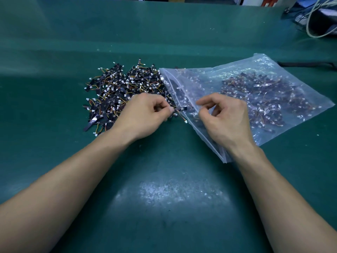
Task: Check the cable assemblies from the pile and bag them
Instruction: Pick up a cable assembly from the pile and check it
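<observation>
A: What is sitting toward the left of the counter (164,198)?

B: The pile (125,92) is lying there, a little left of the middle. Black strips, thin orange and yellow wires and white plugs are all tangling together on the green surface.

A: And the left hand (145,115)?

B: It is working at the pile's near right edge. Its fingers are curling inward, and the thumb and forefinger are pinching one assembly (180,109). The black strip is sticking out to the right, pointing at the bag's mouth. Its wire is trailing down to a white plug just beside the bag's zip edge.

A: Where is the bag (255,92) lying?

B: It is lying flat on the right half of the counter, clear plastic, with its mouth facing the pile. The far end of the mouth is overlapping the pile's right edge. Many assemblies are showing through the film, mostly bunching toward the closed end.

A: What is the right hand (224,121) doing?

B: It is resting over the bag near the mouth, the wrist crossing the bag's near corner. Its fingers are curling loosely, the forefinger reaching left. I cannot tell whether they are pinching the film.

A: Anything beyond the bag?

B: A black strap (306,64) is running along the right edge, and pale and dark cords (317,19) are looping at the far right corner.
</observation>
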The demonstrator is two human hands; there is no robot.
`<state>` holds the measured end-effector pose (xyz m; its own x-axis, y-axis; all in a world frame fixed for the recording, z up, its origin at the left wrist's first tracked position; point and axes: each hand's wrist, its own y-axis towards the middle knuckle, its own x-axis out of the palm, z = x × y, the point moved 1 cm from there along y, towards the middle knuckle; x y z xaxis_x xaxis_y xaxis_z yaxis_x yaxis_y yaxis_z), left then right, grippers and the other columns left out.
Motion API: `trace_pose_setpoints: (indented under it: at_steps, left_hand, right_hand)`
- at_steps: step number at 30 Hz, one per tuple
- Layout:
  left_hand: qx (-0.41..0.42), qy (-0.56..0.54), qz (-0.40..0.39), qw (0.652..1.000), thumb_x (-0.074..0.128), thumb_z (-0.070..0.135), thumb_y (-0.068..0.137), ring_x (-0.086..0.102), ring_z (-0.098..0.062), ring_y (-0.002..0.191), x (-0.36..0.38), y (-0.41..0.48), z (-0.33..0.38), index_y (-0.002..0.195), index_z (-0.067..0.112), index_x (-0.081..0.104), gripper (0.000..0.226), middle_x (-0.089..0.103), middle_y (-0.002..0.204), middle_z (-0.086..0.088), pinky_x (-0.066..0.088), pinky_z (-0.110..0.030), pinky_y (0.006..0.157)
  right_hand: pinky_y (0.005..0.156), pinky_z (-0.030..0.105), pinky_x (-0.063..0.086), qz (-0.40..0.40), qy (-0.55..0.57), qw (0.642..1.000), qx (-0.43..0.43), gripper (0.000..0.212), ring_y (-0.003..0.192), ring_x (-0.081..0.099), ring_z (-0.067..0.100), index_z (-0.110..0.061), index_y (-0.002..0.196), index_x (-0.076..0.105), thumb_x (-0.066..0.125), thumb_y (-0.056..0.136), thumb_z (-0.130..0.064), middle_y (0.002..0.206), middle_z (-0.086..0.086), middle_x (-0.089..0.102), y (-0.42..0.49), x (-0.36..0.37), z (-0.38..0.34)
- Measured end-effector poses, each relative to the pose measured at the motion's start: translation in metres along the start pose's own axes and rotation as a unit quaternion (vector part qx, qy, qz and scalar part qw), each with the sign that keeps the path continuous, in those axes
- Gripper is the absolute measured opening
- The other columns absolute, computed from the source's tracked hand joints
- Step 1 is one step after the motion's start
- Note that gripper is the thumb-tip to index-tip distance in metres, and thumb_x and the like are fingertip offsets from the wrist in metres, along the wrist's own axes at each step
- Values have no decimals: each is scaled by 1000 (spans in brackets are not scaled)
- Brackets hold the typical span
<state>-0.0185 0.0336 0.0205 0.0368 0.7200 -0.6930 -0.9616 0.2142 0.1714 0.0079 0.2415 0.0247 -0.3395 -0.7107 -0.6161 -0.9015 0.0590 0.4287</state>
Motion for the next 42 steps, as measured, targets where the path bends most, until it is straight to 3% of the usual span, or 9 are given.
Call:
trace_pose_setpoints:
  at_steps: [6, 10, 18, 23, 25, 28, 33, 38, 42]
  left_hand:
    - [-11, 31, -23, 999, 72, 33, 89, 59, -12, 63, 28, 24, 35, 62, 32, 66, 28, 60, 57, 15, 49, -30, 66]
    - [-9, 130, -16, 991, 61, 22, 87, 51, -34, 77, 61, 30, 63, 52, 22, 45, 39, 37, 53, 6, 30, -34, 73]
    - [38, 108, 18, 993, 48, 20, 90, 37, -20, 88, 79, 22, 62, 58, 27, 40, 33, 40, 59, 10, 21, -35, 79]
    - [108, 95, 44, 989, 64, 50, 86, 42, -14, 88, 40, 2, 30, 70, 37, 66, 21, 59, 71, 17, 18, -32, 76]
    - [129, 87, 55, 986, 63, 54, 85, 45, -13, 86, 18, -6, 15, 81, 35, 74, 22, 60, 73, 19, 27, -34, 80]
    - [112, 98, 76, 986, 66, 49, 87, 49, -17, 84, -12, -12, -10, 86, 33, 76, 19, 66, 76, 15, 44, -46, 84]
    - [60, 117, 137, 982, 76, 36, 87, 53, -22, 88, -32, -18, -41, 99, 29, 75, 14, 66, 81, 13, 44, -46, 89]
    - [50, 149, 124, 980, 76, 39, 88, 45, -16, 92, -34, -13, -48, 102, 33, 75, 15, 67, 87, 14, 32, -35, 81]
    - [65, 148, 151, 975, 73, 35, 92, 44, -16, 89, -37, -12, -49, 95, 29, 77, 8, 63, 85, 17, 39, -41, 83]
  right_hand:
    - [64, 18, 47, 73, 14, 996, -47, 18, 55, 57, 8, -20, 93, 79, 65, 82, -18, 70, -29, 58, -1, -7, -6]
    - [64, 10, 41, 103, 22, 993, -52, 18, 54, 54, -1, -18, 92, 79, 67, 81, -10, 69, -33, 53, -1, -8, -6]
    - [65, 16, 46, 100, 41, 993, -52, 20, 55, 57, 7, -19, 91, 78, 64, 78, -12, 67, -24, 59, -1, -5, -6]
    - [60, 8, 40, 56, 37, 997, -35, 17, 54, 57, 5, -24, 92, 78, 66, 81, -20, 68, -30, 59, -1, 0, -2]
    - [59, 5, 39, 17, 27, 999, -22, 15, 56, 58, 0, -26, 91, 78, 67, 82, -22, 69, -28, 63, -2, 5, 1]
    - [60, 7, 42, -56, -27, 998, -6, 15, 59, 57, -7, -27, 91, 79, 69, 83, -19, 71, -25, 66, -5, 13, 5]
    - [72, 32, 57, -128, -81, 988, 11, 10, 62, 57, -6, -28, 93, 77, 72, 84, -27, 71, -22, 67, -6, 17, 8]
    - [69, 30, 55, -127, -77, 989, 22, 9, 59, 56, -6, -30, 91, 77, 71, 86, -35, 70, -24, 66, -6, 18, 9]
    - [67, 29, 54, -109, -60, 992, 22, 5, 61, 58, -6, -30, 88, 77, 74, 85, -32, 67, -25, 65, -7, 19, 9]
